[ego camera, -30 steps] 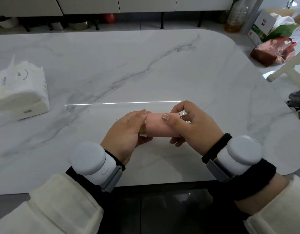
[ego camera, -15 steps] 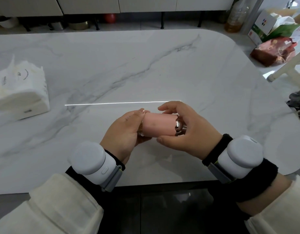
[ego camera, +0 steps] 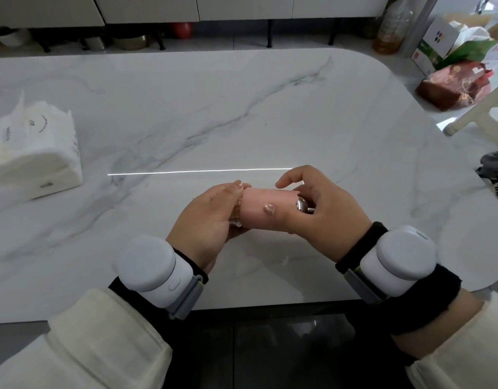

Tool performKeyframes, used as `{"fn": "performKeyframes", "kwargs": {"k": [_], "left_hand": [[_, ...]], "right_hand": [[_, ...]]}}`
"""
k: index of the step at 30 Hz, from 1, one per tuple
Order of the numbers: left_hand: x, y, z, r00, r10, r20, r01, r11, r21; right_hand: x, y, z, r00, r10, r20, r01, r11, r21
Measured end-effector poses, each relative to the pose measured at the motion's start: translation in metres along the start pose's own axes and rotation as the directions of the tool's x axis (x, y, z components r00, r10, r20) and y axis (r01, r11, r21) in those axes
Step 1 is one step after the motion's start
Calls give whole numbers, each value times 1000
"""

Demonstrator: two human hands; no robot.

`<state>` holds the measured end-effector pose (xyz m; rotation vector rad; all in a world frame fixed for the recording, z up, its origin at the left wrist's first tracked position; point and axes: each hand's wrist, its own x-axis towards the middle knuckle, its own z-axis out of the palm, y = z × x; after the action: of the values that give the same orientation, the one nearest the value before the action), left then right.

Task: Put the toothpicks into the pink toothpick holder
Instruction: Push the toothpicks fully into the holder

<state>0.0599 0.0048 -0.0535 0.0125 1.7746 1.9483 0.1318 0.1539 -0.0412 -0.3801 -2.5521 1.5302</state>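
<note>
I've got the holder (ego camera: pixel 266 210) sideways mid-frame, above the desk (ego camera: pixel 242 113). Left hand (ego camera: pixel 211 220) wraps its left end, right hand (ego camera: pixel 323 211) pinches the silver cap end. Worry: tilted like this, toothpicks could slide out if either end pops loose.

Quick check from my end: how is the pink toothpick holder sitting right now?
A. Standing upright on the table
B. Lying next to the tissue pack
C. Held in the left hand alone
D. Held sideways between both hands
D: the pink toothpick holder lies horizontal, with the left hand at one end and the right hand at its metal-tipped end.
</note>
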Motion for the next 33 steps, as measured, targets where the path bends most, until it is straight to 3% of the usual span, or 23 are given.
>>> {"fn": "performKeyframes", "kwargs": {"k": [10, 22, 33], "left_hand": [[-1, 0, 1, 1000, 4, 25, -4, 1000, 16], [1, 1, 1, 1000, -9, 1, 9, 1000, -7], [1, 0, 0, 1000, -10, -7, 10, 1000, 17]], "right_hand": [[0, -5, 2, 997, 73, 19, -75, 993, 95], [-1, -3, 3, 988, -126, 88, 131, 990, -54], [2, 1, 2, 997, -49, 55, 52, 998, -44]]}}
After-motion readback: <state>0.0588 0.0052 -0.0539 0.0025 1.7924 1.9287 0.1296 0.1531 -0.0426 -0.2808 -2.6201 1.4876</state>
